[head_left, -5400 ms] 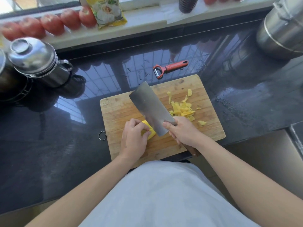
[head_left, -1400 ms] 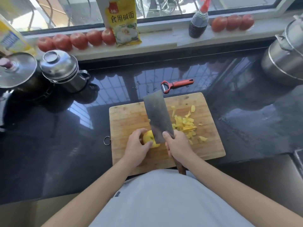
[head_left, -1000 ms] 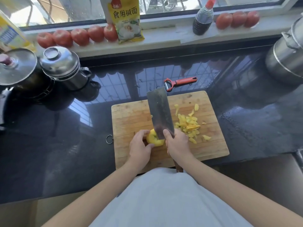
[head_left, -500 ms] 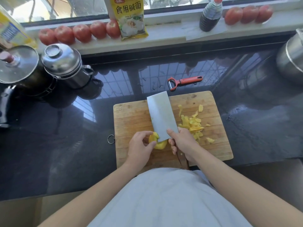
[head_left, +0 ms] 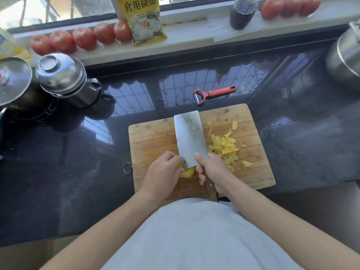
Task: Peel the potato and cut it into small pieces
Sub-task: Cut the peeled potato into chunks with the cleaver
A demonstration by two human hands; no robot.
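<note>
Your left hand (head_left: 162, 177) curls its fingers round the potato (head_left: 186, 173) on the cutting board (head_left: 153, 137); your right hand (head_left: 213, 170) grips the cleaver (head_left: 190, 138), peels (head_left: 224, 147) just beside.

Tomatoes (head_left: 83, 38): eight. Peeler (head_left: 214, 93): one. Cleaver (head_left: 190, 138): one. Board (head_left: 153, 137): one.

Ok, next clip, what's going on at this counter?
A person is cutting a peeled potato on a wooden cutting board. The left hand grips the potato, while the right hand grips a cleaver by its handle, blade against the potato. A pile of yellow peelings lies on the board to the right. The red peeler lies on the counter beyond the board. No small pieces show yet.
</note>
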